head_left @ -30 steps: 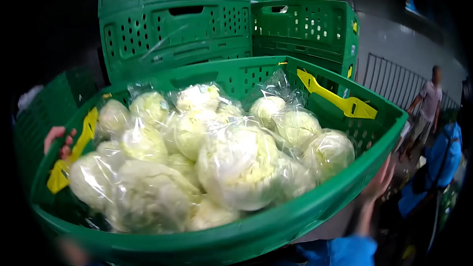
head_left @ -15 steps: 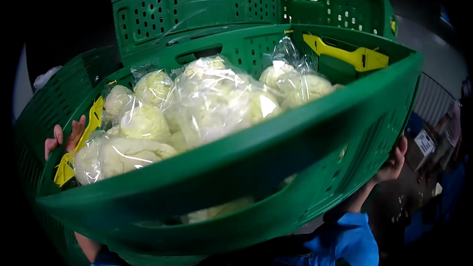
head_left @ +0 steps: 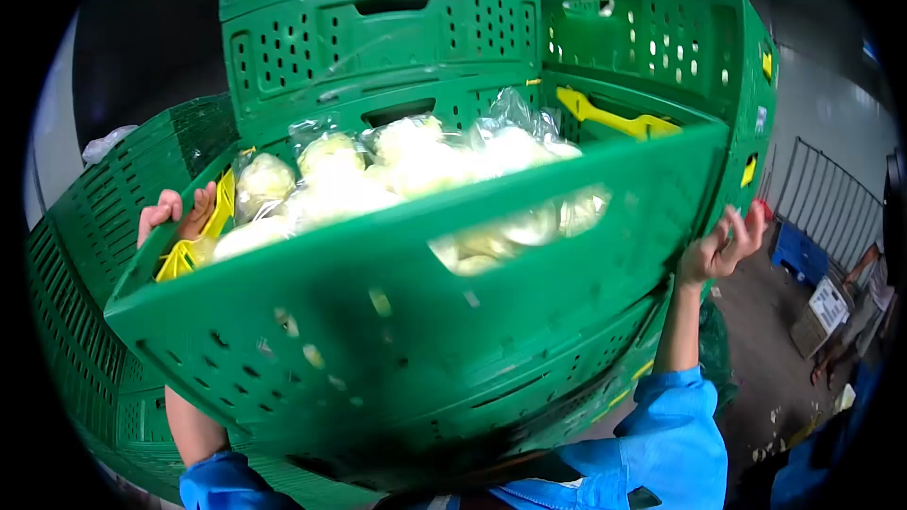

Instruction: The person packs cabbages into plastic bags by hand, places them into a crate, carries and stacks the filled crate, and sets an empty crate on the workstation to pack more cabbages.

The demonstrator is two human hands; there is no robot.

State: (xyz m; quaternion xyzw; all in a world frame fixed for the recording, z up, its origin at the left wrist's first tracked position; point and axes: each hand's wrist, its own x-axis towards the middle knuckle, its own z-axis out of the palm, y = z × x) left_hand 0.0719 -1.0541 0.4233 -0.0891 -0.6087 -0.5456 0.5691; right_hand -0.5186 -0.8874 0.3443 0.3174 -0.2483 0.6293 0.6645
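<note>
A green plastic crate (head_left: pixel 416 321) fills the middle of the head view, its near side tilted and blurred. Inside lie several pale, rounded vegetable heads (head_left: pixel 331 156) in clear plastic bags; whether cauliflower or cabbage I cannot tell. At the crate's left end, the fingers of my left hand (head_left: pixel 179 212) hook over the rim by a yellow handle clip (head_left: pixel 224 203). My right hand (head_left: pixel 723 246) is just outside the right end, fingers apart and partly curled, with nothing visible in them. Another yellow clip (head_left: pixel 614 115) sits inside the far right corner.
Behind the crate stand stacked green crates (head_left: pixel 378 33), with another stack (head_left: pixel 652 38) at the back right. More green crates (head_left: pixel 85 227) line the left. On the right are a metal barred fence (head_left: pixel 831 194), a blue crate (head_left: pixel 801 250) and a person (head_left: pixel 874 293) beside a white-topped box (head_left: pixel 820 316).
The crate now appears lower at its right end, showing more of its near side. My right hand has come away from the crate's side and its fingers have spread. My left hand remains at the rim.
</note>
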